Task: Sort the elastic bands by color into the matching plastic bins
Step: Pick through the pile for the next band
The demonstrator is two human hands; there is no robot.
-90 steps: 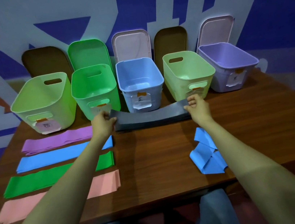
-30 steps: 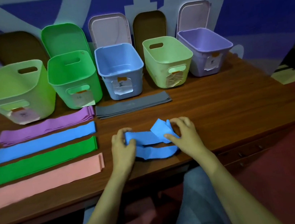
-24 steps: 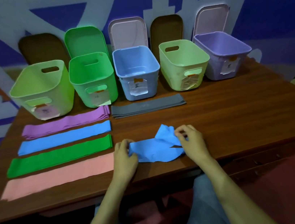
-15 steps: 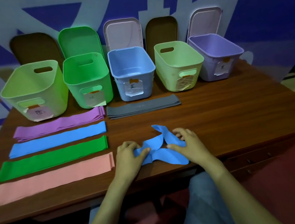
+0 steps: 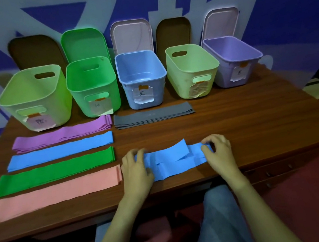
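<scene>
Band (image 5: 172, 160), blue (rumpled), on table (image 5: 256, 119) | left hand (image 5: 135, 169) pinches left end | right hand (image 5: 219, 153) pinches right end

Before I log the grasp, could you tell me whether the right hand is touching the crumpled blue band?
Touching. In the head view the right hand pinches the right end of the crumpled blue band with curled fingers.

The grey bands (image 5: 153, 115) have left the hands and lie flat in front of the blue bin (image 5: 142, 78). Both hands have come to the near edge: left hand (image 5: 136, 171) and right hand (image 5: 219, 153) pinch the ends of the loose blue band (image 5: 172, 160), earlier a crumpled heap further right, now pulled out almost flat, one flap folded over.
</scene>
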